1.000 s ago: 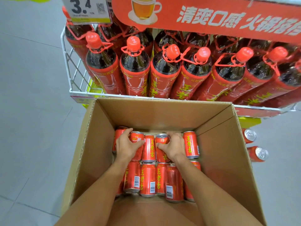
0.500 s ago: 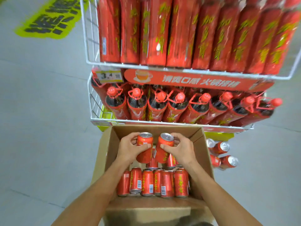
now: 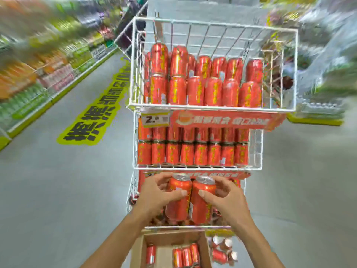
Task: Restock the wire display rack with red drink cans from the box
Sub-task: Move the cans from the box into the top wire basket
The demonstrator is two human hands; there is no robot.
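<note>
Left fingers [image 3: 175, 194]: curled round the left can [image 3: 177, 209], thumb across its front and the rest wrapped behind near the rim. The left hand [image 3: 154, 198] carries it alone.
Right fingers [image 3: 207, 198]: curled the same way round the right can [image 3: 201, 211], held by the right hand [image 3: 228, 200].
Between the fingers: the two red cans touch side by side. Their long axes are upright and their silver tops tip slightly away from the person.
Just behind the fingers: the lowest tier of the wire display rack [image 3: 131, 190], too blurred to tell what it holds.
Above the fingers: the middle basket [image 3: 255, 151], its front rows packed with cans from side to side.
Higher and farther: the top basket [image 3: 212, 108], two layers of cans, with a bare stretch [image 3: 274, 84] at its right end.
Relation that matters: the open space likely lies up and right of the fingers, so the right hand is nearer, and the cans can go in upright as held.
Below the wrists: the cardboard box [image 3: 168, 238], a few cans [image 3: 186, 256] left inside.
Right of the box: loose cans [image 3: 222, 252] on the floor.
</note>
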